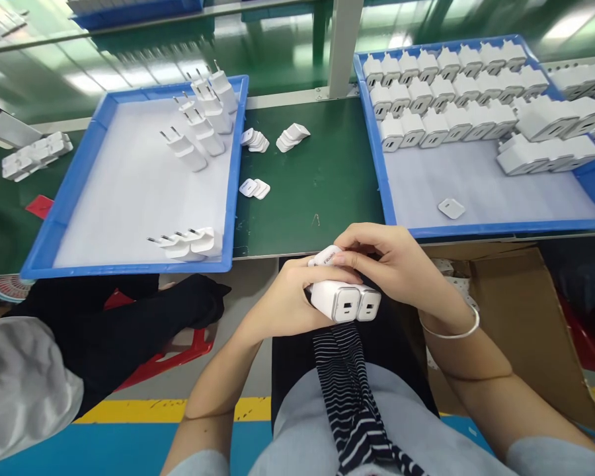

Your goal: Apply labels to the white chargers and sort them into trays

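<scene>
My left hand [280, 301] is closed around two white USB chargers [346, 303], held side by side above my lap with their port ends facing me. Each end shows a USB port and has a silvery rim. My right hand [394, 264] pinches a small white piece [326, 256] with printing on it, just above the chargers and against my left thumb. Whether that piece touches a charger is hidden by the fingers. A loose white port cover [451, 208] lies in the right blue tray [389, 211], near its front edge.
The right tray holds rows of white chargers [441, 89]. Pronged chargers [186, 151] stand in the left blue tray [129, 270]. Between the trays, small stacks of covers [254, 188] sit on the green table [337, 158]. A co-worker's sleeve [24, 383] is at left; a cardboard box [530, 317] is below right.
</scene>
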### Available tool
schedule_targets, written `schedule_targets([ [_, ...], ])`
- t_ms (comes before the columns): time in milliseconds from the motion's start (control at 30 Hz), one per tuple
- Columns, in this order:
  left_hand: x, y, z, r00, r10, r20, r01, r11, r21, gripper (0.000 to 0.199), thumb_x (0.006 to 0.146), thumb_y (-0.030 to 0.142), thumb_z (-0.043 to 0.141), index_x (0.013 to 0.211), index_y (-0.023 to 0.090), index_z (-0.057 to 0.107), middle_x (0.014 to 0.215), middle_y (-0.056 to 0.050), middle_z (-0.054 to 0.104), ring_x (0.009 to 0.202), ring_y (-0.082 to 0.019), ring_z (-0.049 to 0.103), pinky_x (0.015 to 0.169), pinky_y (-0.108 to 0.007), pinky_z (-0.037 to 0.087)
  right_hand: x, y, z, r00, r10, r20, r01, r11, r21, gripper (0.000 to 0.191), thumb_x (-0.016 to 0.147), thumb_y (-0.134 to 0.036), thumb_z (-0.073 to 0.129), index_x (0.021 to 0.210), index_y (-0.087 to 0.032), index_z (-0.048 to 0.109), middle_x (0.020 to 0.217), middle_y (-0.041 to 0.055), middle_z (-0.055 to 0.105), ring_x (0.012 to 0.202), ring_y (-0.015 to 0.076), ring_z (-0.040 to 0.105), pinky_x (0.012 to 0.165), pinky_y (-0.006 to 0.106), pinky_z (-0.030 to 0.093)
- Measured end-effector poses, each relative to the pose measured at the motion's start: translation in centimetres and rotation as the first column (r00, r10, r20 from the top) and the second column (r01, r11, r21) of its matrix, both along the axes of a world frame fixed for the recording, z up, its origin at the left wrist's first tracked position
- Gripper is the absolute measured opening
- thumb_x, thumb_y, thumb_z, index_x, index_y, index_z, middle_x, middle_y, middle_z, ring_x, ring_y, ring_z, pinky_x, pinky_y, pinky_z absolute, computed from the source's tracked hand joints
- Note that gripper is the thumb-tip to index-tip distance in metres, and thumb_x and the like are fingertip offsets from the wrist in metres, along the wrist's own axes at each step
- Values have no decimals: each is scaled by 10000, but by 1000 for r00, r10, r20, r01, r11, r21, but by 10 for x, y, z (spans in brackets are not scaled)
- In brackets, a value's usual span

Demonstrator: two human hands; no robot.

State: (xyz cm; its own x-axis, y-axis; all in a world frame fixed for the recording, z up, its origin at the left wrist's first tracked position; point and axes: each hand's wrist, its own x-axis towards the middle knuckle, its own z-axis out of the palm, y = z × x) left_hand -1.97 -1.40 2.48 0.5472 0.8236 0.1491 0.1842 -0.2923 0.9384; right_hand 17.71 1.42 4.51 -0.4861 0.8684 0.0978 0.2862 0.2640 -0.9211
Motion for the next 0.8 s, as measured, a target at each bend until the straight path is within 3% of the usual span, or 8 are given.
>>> schedule_targets([
  [200,1,2,2,999,-26,26,24,998,49,304,738,174,815,1037,181,761,1030,-59,785,954,-206,736,874,-301,571,6,11,-4,992,112,-63,-115,992,-45,112,952,-132,585,896,-177,671,854,5,669,750,129,597,652,250,465],
  [333,2,1,1,999,14,-36,-12,999,51,337,705,126,807,1034,179,756,992,-53,783,879,-198,740,806,-292,573,10,17,-3,984,168,-63,-174,981,-90,121,961,-152,570,908,-179,676,861,10,654,762,133,583,665,260,458],
  [467,2,1,-2,999,38,-6,-38,996,84,341,703,119,810,1032,186,751,1008,-47,790,924,-205,749,847,-294,577,11,15,-4,994,78,-81,-95,967,-236,85,921,-268,674,958,-191,675,869,16,663,762,150,598,637,269,470],
  [567,4,1,-3,999,49,16,-50,992,112,348,699,125,821,1033,192,747,1008,-40,798,913,-202,753,869,-299,584,11,12,-7,991,0,-137,-43,950,-311,152,874,-314,743,868,-188,658,777,-3,639,694,139,586,603,260,474],
  [633,5,1,-5,998,57,16,-59,991,119,368,699,114,819,1050,197,744,1022,-41,800,911,-199,755,862,-294,589,11,11,-9,991,-24,-132,-13,961,-276,189,880,-301,737,768,-181,644,703,-9,626,634,125,561,567,252,453],
  [700,7,1,-7,995,101,22,-103,984,143,399,694,99,816,1071,208,743,1038,-42,799,908,-196,754,832,-288,595,12,10,-9,995,-58,-87,44,986,-162,195,886,-265,726,731,-180,645,678,-10,633,609,117,546,548,250,429],
  [800,11,1,-13,976,200,88,-213,961,178,420,695,92,817,1091,213,743,1081,-65,790,940,-210,750,845,-315,598,16,8,-11,972,-222,-75,224,974,29,154,894,-178,698,747,-188,652,685,-21,632,611,103,525,563,245,410],
])
